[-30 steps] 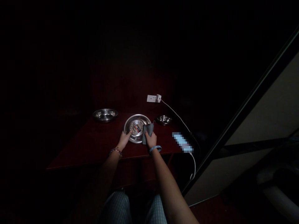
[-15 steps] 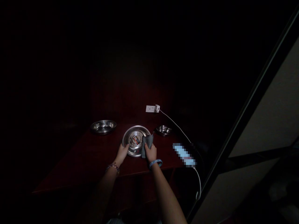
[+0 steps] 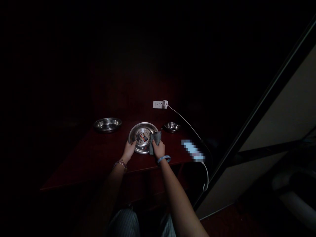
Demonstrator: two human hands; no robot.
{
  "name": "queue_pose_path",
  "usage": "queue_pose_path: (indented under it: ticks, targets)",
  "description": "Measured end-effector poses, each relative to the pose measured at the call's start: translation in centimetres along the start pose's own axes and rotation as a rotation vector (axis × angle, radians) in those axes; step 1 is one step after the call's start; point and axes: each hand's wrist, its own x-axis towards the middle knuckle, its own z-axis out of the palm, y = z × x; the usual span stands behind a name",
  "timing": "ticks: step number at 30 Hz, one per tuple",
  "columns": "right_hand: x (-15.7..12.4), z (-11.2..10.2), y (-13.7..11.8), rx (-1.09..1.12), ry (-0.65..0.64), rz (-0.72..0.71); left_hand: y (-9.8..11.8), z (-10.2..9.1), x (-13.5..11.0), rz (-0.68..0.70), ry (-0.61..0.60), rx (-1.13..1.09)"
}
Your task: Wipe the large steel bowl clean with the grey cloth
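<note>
A round, shiny steel bowl (image 3: 139,130) with a label at its centre is tilted toward me above the dark red table (image 3: 93,158). My left hand (image 3: 128,151) grips its lower left rim, thumb on the inside and fingers hidden behind. On the right side of the bowl, a grey cloth (image 3: 155,137) is pinched against the rim by my right hand (image 3: 159,149), whose thumb lies over the cloth. Whether the bowl's lower edge touches the table I cannot tell.
At the table's back left stands a wide steel bowl (image 3: 108,125), and a smaller steel bowl (image 3: 172,127) is at the back right. A lit, blurred phone (image 3: 193,150) lies near the right edge, its white cable (image 3: 185,119) running up to a wall socket (image 3: 158,104).
The view has tipped downward, so everything sits higher in the picture and my knees show. Both hands keep their hold on the bowl and cloth, in nearly the same places.
</note>
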Motion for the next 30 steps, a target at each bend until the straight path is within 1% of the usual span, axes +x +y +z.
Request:
queue_pose_path:
  ticks: [3, 7, 10, 14, 16, 19, 23, 28, 30]
  targets:
    - [-0.1, 0.0, -0.2, -0.005, -0.007, 0.006, 0.6, 0.1, -0.2, -0.033, 0.029, 0.045]
    - [-0.1, 0.0, -0.5, 0.008, -0.009, 0.013, 1.4, 0.2, -0.5, -0.069, 0.038, 0.082]
    - [-0.2, -0.1, -0.7, 0.003, -0.009, -0.007, 1.6, 0.1, -0.7, -0.054, 0.069, 0.06]
    - [-0.5, -0.5, -1.1, -0.048, 0.038, -0.042, 1.4, -0.1, -0.6, -0.049, 0.102, 0.008]
    - [-0.6, -0.6, -1.2, -0.094, 0.042, -0.032, 1.1, -0.2, -0.4, -0.061, 0.092, -0.013]
    - [-0.7, -0.6, -1.3, -0.126, 0.008, -0.019, 0.9, -0.3, -0.2, -0.054, 0.092, -0.038]
    - [-0.5, -0.5, -1.3, -0.088, -0.016, -0.016, 0.8, -0.3, -0.1, -0.025, 0.076, -0.049]
    - [-0.2, -0.3, -0.9, -0.033, -0.022, -0.005, 0.7, -0.3, -0.2, -0.045, 0.047, -0.076]
    - [-0.1, -0.2, -0.9, -0.024, -0.015, -0.003, 0.8, -0.3, -0.3, -0.045, 0.012, -0.087]
